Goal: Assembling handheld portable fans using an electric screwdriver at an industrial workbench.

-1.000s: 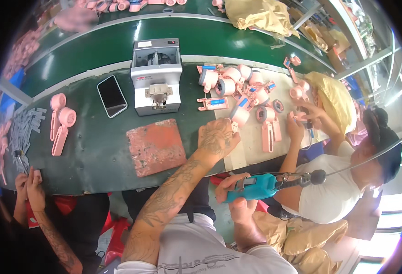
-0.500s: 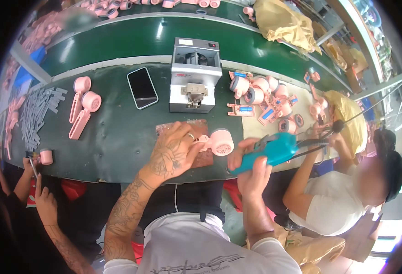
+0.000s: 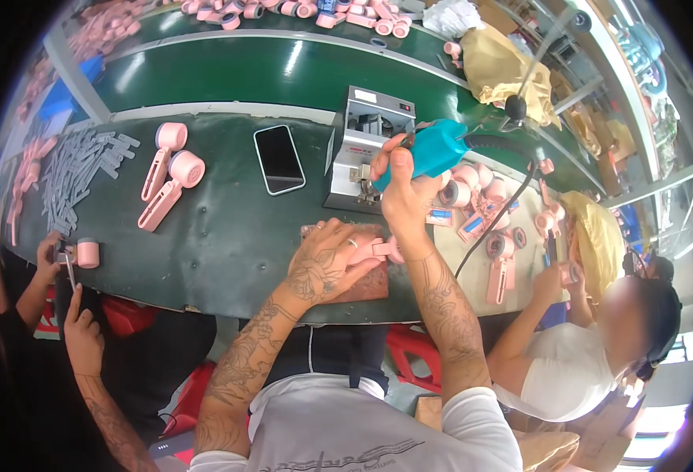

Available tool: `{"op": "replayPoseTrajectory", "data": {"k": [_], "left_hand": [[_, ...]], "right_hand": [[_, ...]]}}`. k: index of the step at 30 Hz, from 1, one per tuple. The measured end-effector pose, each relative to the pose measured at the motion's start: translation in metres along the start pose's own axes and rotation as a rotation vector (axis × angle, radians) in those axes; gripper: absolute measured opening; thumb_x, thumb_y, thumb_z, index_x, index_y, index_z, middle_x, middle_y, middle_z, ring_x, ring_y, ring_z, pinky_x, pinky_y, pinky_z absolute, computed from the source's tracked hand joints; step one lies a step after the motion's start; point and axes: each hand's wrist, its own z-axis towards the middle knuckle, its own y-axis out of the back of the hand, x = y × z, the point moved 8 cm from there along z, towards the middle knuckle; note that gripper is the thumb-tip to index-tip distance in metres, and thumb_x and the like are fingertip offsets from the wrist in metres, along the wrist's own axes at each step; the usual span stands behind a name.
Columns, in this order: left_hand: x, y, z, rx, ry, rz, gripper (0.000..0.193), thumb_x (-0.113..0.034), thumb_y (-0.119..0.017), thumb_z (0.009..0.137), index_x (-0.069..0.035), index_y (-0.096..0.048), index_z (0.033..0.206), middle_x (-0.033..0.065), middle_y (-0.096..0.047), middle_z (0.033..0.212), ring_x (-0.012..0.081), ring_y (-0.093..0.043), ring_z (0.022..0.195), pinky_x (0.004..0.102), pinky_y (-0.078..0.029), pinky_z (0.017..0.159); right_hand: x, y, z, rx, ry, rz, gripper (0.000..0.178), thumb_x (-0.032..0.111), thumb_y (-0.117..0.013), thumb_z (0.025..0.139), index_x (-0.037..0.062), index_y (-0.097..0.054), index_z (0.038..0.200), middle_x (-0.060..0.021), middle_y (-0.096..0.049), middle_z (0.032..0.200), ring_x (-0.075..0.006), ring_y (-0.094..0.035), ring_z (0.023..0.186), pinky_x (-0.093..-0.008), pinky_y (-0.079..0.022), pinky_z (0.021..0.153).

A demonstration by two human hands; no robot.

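Note:
My right hand [image 3: 406, 189] grips a teal electric screwdriver [image 3: 434, 149], raised so its lower end is by the front of a grey-and-white screw feeder machine [image 3: 361, 151]. The driver's tip is hidden behind my fingers. My left hand [image 3: 323, 259] lies over the handle of a pink handheld fan [image 3: 379, 248], its fingers closed on it. That fan rests on a worn reddish pad [image 3: 368, 289] near the table's front edge. My right forearm covers part of its round head.
Two pink fans [image 3: 165, 185], grey strips [image 3: 79, 185] and a phone [image 3: 280, 160] lie left of the machine. Pink fan parts [image 3: 480, 189] are heaped at right. A black cable [image 3: 512, 200] hangs from the driver. Co-workers sit on both sides; a green conveyor [image 3: 228, 75] runs behind.
My right hand has carried the screwdriver up and away from the fan to the screw feeder. My left hand stays on the fan. The whole view has shifted a little.

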Motion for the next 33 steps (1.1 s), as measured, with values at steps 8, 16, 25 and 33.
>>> {"op": "replayPoseTrajectory", "data": {"k": [8,16,25,33], "left_hand": [[0.008,-0.003,-0.003,0.020,0.028,0.009,0.046,-0.044,-0.070,0.091,-0.013,-0.070,0.125,0.0111,-0.064,0.114,0.0336,-0.058,0.110,0.0494,-0.046,0.100],[0.004,-0.005,0.000,-0.003,-0.004,0.024,0.045,-0.043,-0.072,0.089,-0.006,-0.072,0.115,0.0119,-0.065,0.110,0.0334,-0.058,0.107,0.0495,-0.046,0.098],[-0.001,-0.003,0.002,-0.037,-0.039,0.020,0.042,-0.037,-0.077,0.084,-0.001,-0.070,0.105,0.0145,-0.065,0.106,0.0359,-0.060,0.099,0.0493,-0.047,0.090],[-0.004,-0.003,0.005,0.035,0.008,0.089,0.044,-0.042,-0.071,0.090,0.000,-0.068,0.105,0.0133,-0.063,0.108,0.0334,-0.057,0.106,0.0491,-0.045,0.097]], "right_hand": [[-0.003,-0.007,-0.009,0.099,-0.140,-0.063,0.040,0.039,-0.062,0.103,-0.0006,-0.057,0.099,-0.0045,-0.056,0.070,-0.0142,-0.056,0.061,-0.0292,-0.047,0.056],[0.021,0.033,-0.042,0.037,-0.181,0.014,0.039,0.034,-0.064,0.102,-0.0046,-0.059,0.107,-0.0026,-0.059,0.070,-0.0116,-0.056,0.061,-0.0262,-0.044,0.056],[0.001,0.039,-0.054,0.049,-0.228,-0.023,0.049,0.045,-0.067,0.099,-0.0028,-0.055,0.100,-0.0058,-0.053,0.067,-0.0174,-0.055,0.060,-0.0314,-0.047,0.055],[-0.005,0.038,-0.058,0.061,-0.198,-0.055,0.041,0.039,-0.062,0.103,0.0007,-0.053,0.094,-0.0047,-0.053,0.066,-0.0158,-0.055,0.059,-0.0294,-0.046,0.054]]}}
